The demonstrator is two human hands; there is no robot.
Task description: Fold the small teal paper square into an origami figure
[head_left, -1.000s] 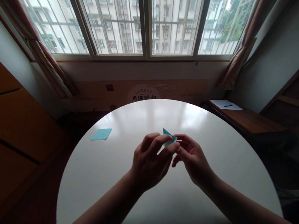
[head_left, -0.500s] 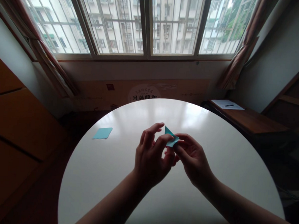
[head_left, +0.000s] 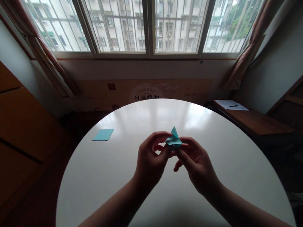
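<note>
A small piece of folded turquoise paper (head_left: 174,139) is held up above the white round table (head_left: 106,186), one pointed tip standing upward and a flap spread toward me. My left hand (head_left: 152,158) pinches its left corner between thumb and fingers. On the other side, my right hand (head_left: 196,160) grips the right corner with thumb and forefinger, its lower fingers curled beneath. The fingertips behind the paper are partly hidden.
Flat square turquoise paper (head_left: 103,135) lies at the table's left. Beyond the table stand a printed box panel (head_left: 173,91) and a barred window. At right, a wooden side table (head_left: 269,122) bears a white sheet (head_left: 227,104) with a pen.
My left hand has shifted from pressing a finger into the paper to pinching its left corner. The paper has turned, its tip now nearer the middle and its flap spread wider.
</note>
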